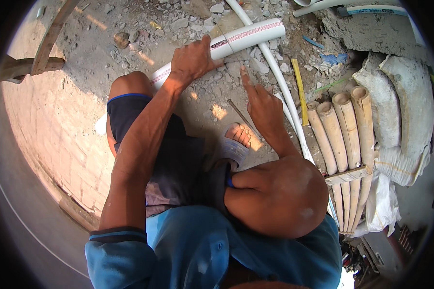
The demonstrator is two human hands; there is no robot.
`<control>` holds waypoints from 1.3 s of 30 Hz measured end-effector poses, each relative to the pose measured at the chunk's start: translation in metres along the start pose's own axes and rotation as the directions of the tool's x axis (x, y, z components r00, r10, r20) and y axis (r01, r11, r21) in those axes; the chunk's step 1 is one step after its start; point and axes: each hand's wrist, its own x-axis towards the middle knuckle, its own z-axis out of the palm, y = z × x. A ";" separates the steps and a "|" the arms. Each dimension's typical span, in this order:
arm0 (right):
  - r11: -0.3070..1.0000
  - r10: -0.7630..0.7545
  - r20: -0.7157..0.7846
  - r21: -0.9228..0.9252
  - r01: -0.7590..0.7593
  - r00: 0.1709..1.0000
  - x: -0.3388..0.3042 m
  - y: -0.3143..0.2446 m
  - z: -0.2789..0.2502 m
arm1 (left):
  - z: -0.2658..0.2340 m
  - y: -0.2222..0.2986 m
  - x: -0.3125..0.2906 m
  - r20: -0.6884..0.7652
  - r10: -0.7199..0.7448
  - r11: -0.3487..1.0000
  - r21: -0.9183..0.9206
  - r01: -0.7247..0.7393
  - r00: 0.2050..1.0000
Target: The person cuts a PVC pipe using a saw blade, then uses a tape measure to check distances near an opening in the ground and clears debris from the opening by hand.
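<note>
A thick white plastic pipe [253,37] with a red dotted stripe slants across the rubble ground in front of me. My left hand [193,60] is closed over its top, thumb stretched along the near side. A thin straight line, perhaps a blade edge or cord, crosses the pipe just right of this hand. Close to the near end of that line is my right hand [263,106], its index finger pointing forward and the other fingers curled. What those fingers hold, if anything, is hidden. A thin dark rod [240,111] lies beside my sandalled foot [236,142].
A thinner white pipe [277,72] passes under the thick one. To the right are a yellow strip [299,91], several bamboo poles [345,118] joined by a crosspiece, and stacked pale sacks [410,106]. Wooden pieces [46,53] stand at the far left.
</note>
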 end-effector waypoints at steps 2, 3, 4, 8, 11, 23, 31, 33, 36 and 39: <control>1.000 -0.008 -0.070 -0.006 0.008 0.998 0.010 0.000 0.005 | 0.000 0.002 0.003 -0.006 0.027 0.999 -0.036 -0.027 1.000; 0.999 -0.033 -0.146 -0.016 0.031 0.989 0.041 0.006 0.021 | 0.000 0.007 0.005 0.011 -0.003 1.000 -0.006 0.003 1.000; 0.998 -0.064 -0.217 -0.025 0.060 0.974 0.066 0.011 0.034 | -0.001 0.006 0.010 -0.019 0.019 1.000 -0.006 -0.019 1.000; 1.000 0.002 -0.063 0.024 -0.001 0.998 0.011 -0.004 0.013 | 0.002 -0.005 -0.001 -0.007 0.003 1.000 -0.013 -0.003 1.000; 0.999 -0.002 -0.077 0.037 0.005 0.997 -0.004 0.007 0.011 | 0.003 0.002 0.005 0.017 -0.034 0.999 0.025 0.034 0.999; 0.997 0.056 0.005 0.056 -0.056 0.998 -0.007 0.002 -0.001 | -0.002 0.002 0.002 0.045 -0.023 0.999 0.026 0.021 0.999; 0.998 -0.009 -0.114 0.053 0.015 0.993 -0.002 0.010 0.015 | -0.004 -0.002 0.004 0.018 -0.017 1.000 0.020 0.016 1.000; 0.998 0.039 -0.065 0.056 -0.036 0.997 -0.024 0.008 0.009 | 0.005 0.005 -0.002 0.034 -0.019 0.999 0.035 0.018 0.999; 1.000 -0.013 -0.205 -0.012 0.011 0.979 0.047 0.007 0.030 | 0.003 0.003 0.002 0.008 0.018 1.000 0.004 -0.018 1.000; 0.997 -0.072 -0.315 -0.022 0.069 0.947 0.074 0.008 0.042 | -0.004 0.005 0.005 0.007 -0.027 0.999 0.023 0.027 1.000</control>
